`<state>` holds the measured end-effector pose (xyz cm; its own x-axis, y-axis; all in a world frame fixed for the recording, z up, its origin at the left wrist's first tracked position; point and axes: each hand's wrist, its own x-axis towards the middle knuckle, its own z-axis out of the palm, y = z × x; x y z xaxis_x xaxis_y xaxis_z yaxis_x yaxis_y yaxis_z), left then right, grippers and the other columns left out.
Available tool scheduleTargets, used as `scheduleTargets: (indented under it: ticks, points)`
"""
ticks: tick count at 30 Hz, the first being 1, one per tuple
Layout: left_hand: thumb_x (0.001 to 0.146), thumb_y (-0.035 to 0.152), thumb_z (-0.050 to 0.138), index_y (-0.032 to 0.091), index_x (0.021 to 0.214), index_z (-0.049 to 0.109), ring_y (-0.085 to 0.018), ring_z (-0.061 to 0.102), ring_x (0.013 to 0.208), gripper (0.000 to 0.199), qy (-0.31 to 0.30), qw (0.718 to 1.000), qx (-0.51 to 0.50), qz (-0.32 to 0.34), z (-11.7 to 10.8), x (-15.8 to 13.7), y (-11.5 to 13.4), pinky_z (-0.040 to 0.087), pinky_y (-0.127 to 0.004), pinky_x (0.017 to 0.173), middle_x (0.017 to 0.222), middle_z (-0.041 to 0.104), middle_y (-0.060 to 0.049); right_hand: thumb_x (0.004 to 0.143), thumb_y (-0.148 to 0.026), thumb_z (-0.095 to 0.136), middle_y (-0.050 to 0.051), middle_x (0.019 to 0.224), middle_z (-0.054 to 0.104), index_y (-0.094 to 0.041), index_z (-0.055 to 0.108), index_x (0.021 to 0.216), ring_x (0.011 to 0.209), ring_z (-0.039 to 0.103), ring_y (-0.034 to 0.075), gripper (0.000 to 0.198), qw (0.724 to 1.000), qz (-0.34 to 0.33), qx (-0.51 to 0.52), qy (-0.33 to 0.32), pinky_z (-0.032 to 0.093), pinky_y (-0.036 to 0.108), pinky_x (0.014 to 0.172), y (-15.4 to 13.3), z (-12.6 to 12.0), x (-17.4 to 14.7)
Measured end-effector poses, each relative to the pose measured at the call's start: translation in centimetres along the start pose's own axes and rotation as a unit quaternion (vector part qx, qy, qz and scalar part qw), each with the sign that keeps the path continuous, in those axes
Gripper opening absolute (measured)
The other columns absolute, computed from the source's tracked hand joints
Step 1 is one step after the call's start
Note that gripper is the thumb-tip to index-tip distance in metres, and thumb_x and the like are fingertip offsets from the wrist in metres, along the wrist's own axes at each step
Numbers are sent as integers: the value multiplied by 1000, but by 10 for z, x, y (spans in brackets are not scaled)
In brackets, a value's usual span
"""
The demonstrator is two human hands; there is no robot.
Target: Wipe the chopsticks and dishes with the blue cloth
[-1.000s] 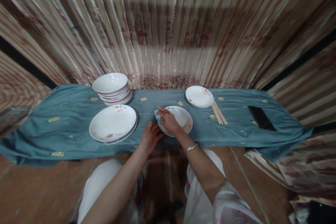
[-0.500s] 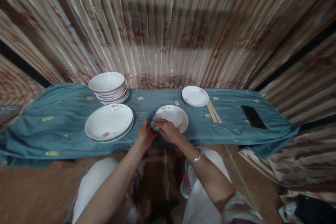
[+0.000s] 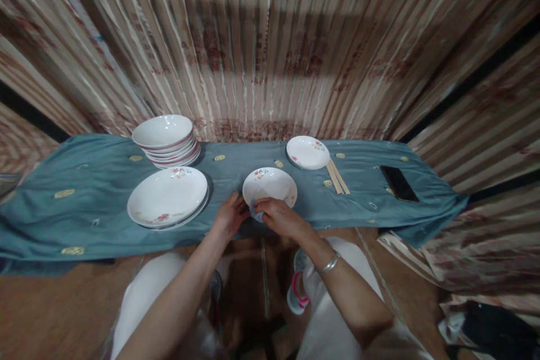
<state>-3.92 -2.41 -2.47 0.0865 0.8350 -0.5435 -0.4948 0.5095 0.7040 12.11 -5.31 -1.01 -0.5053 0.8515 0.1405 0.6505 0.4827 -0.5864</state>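
A round white plate (image 3: 270,183) with small flowers on its rim lies near the table's front edge. My right hand (image 3: 280,216) is closed on a light blue cloth (image 3: 257,214), pressed on the plate's near left rim. My left hand (image 3: 231,215) grips the same plate at its left edge, thumb toward the rim; its fingertips are partly hidden. Left of it sits a short stack of large oval plates (image 3: 166,197), apart from both hands.
A stack of white bowls (image 3: 163,132) stands at the back left. Small plates (image 3: 307,152) and wooden chopsticks (image 3: 337,177) lie right of centre, a black phone (image 3: 399,183) farther right. A teal cloth (image 3: 236,152) covers the narrow table; a pleated curtain (image 3: 253,56) hangs behind.
My right hand has slid the blue cloth along the plate from its left rim toward the near rim. My left hand stays at the left edge. The view has shifted slightly right.
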Motion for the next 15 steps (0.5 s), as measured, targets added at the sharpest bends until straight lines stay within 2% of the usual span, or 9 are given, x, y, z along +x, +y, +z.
scheduleTargets:
  ticks: [3,7,15]
  points:
    - [81,23,57,20,76,50,-20,64,82,9,-25,1000,-5,15,-2,2,-2,52,-37,75,85,67,-6,75,4,50,8,114,70,-17,72,89,108,64,20,33,1000,13,-2,0,46,32,97,4,-4,-9]
    - [77,18,61,19,72,48,-20,64,80,14,-42,999,-11,24,-4,3,-3,53,-40,77,79,66,-5,75,2,51,7,115,70,-19,72,90,108,65,20,33,1000,28,-10,4,47,32,96,14,-10,-22]
    - [81,11,58,18,77,55,-17,63,77,9,-2,999,-31,27,0,2,-2,53,-39,78,78,65,-3,78,-2,51,10,118,69,-17,73,92,111,64,23,30,996,78,-37,38,47,37,99,36,-27,-47]
